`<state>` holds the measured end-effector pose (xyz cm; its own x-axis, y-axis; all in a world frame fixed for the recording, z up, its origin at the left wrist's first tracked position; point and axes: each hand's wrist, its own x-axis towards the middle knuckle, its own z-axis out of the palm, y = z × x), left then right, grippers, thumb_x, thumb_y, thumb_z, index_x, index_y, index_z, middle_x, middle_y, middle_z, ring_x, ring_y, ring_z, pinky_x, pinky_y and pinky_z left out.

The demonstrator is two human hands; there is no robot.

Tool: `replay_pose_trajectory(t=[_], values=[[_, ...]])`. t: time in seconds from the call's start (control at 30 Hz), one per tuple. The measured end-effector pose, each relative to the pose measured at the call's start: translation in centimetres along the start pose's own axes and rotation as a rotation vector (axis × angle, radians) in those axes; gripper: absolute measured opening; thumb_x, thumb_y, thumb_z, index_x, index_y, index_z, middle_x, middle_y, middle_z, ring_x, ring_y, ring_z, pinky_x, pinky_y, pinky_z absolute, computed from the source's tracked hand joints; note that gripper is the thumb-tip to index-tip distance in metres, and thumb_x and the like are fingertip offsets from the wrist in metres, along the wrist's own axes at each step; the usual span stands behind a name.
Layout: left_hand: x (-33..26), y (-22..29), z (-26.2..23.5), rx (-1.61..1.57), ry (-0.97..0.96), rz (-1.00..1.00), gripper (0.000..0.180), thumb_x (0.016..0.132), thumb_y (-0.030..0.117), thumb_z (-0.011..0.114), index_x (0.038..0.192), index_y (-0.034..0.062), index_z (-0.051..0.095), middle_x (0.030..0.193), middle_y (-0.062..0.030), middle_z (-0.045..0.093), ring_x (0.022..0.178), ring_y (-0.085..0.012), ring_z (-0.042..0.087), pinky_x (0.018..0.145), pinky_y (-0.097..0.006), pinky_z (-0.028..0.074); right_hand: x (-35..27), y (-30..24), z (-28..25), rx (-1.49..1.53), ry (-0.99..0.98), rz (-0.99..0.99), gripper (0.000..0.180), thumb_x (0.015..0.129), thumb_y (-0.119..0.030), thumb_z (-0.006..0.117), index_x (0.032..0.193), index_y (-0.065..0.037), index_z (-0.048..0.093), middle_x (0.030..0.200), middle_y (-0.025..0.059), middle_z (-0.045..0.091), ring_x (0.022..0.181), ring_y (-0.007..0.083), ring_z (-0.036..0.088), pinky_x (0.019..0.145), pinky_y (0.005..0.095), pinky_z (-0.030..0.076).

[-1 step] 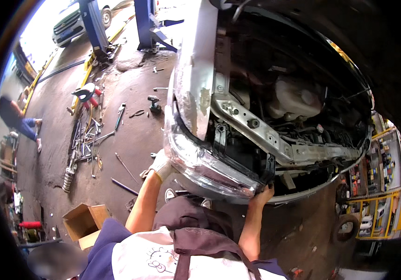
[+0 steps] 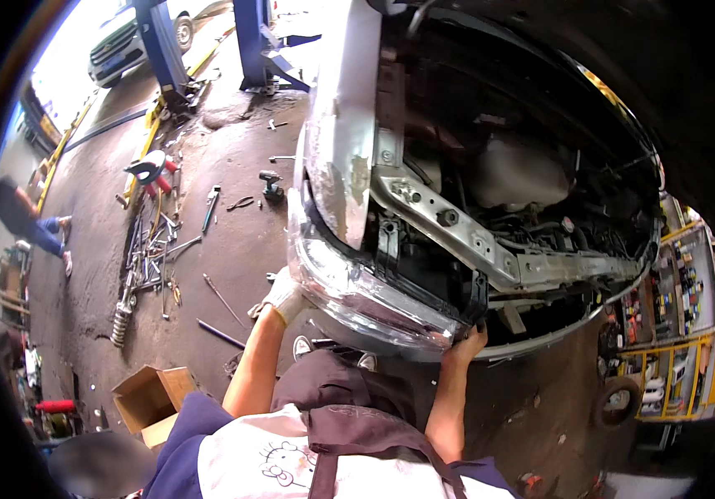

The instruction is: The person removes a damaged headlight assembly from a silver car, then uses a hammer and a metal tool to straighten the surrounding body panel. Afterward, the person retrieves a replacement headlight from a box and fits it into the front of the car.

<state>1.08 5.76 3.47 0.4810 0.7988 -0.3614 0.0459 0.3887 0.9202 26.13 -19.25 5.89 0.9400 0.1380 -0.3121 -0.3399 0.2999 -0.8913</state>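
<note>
A car headlight (image 2: pixel 374 301) with a clear, shiny lens lies at the near left corner of a silver car's open front. My left hand (image 2: pixel 287 294), in a whitish glove, grips the headlight's outer end, next to the bumper; some of its fingers are hidden behind it. At the inner end, my right hand (image 2: pixel 467 343) is closed round the headlight's lower corner, beside a black bracket (image 2: pixel 477 298). Behind the headlight runs a bare metal crossbeam (image 2: pixel 449 218). The silver fender (image 2: pixel 347 150) has scuffed paint near the lamp.
On the floor to the left lie a cordless drill (image 2: pixel 271 186), pliers (image 2: pixel 241 203), a heap of hand tools (image 2: pixel 154 259) and a cardboard box (image 2: pixel 151 394). Blue lift posts (image 2: pixel 251 41) stand beyond. A person (image 2: pixel 28 214) is at far left; a tyre (image 2: pixel 617 402) and shelves (image 2: pixel 673 358) are right.
The view has shifted slightly, so the floor and car sit a little further left. Both hands keep their hold on the headlight.
</note>
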Motion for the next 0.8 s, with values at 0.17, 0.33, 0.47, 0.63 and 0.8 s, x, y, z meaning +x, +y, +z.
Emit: replay_pose_trajectory(t=[0.17, 0.33, 0.47, 0.63, 0.8], values=[[-0.6, 2.2, 2.2, -0.290, 0.121, -0.151, 0.042, 0.098, 0.040, 0.049, 0.105, 0.0004, 0.062, 0.084, -0.0104, 0.067, 0.074, -0.0233, 0.068, 0.059, -0.037, 0.056, 4.3, 1.9, -0.2, -0.081, 0.089, 0.012, 0.028, 0.087, -0.008, 0.060, 0.112, 0.005, 0.059, 0.106, 0.0111, 0.063, 0.092, 0.0225, 0.058, 0.083, 0.0341, 0.045], [-1.0, 1.5, 0.8, -0.251, 0.063, -0.119, 0.032, 0.094, 0.017, 0.057, 0.120, -0.0002, 0.051, 0.100, -0.0113, 0.065, 0.087, -0.0237, 0.065, 0.072, -0.039, 0.057, 6.2, 2.7, 1.4, -0.113, -0.028, -0.195, 0.011, 0.092, -0.016, 0.060, 0.092, -0.006, 0.060, 0.066, -0.0043, 0.048, 0.052, 0.0066, 0.041, 0.045, 0.0260, 0.028], [-2.1, -0.3, -0.3, 0.060, 0.105, 0.001, 0.047, 0.099, 0.050, 0.046, 0.105, 0.0044, 0.057, 0.080, -0.0052, 0.060, 0.067, -0.0187, 0.062, 0.055, -0.038, 0.054, 4.6, 1.1, 0.4, -0.124, -0.110, -0.036, 0.021, 0.086, -0.010, 0.061, 0.099, 0.007, 0.061, 0.095, 0.0120, 0.063, 0.081, 0.0235, 0.058, 0.075, 0.0381, 0.046], [-1.8, 1.7, 0.8, -0.045, 0.149, -0.203, 0.021, 0.086, 0.009, 0.060, 0.104, -0.0021, 0.063, 0.090, -0.0135, 0.069, 0.077, -0.0257, 0.068, 0.068, -0.039, 0.057, 5.0, 1.2, -0.6, -0.123, -0.116, -0.024, 0.033, 0.088, -0.007, 0.059, 0.116, 0.010, 0.060, 0.108, 0.0159, 0.065, 0.086, 0.0268, 0.062, 0.077, 0.0370, 0.048], [-1.5, 3.3, 1.5, -0.071, 0.130, -0.217, 0.019, 0.083, 0.015, 0.062, 0.095, 0.0001, 0.065, 0.082, -0.0120, 0.066, 0.073, -0.0249, 0.067, 0.062, -0.042, 0.057, 5.0, 1.7, 0.7, -0.129, -0.029, -0.078, 0.028, 0.088, -0.005, 0.059, 0.112, 0.009, 0.063, 0.105, 0.0125, 0.067, 0.086, 0.0230, 0.061, 0.075, 0.0353, 0.047]])
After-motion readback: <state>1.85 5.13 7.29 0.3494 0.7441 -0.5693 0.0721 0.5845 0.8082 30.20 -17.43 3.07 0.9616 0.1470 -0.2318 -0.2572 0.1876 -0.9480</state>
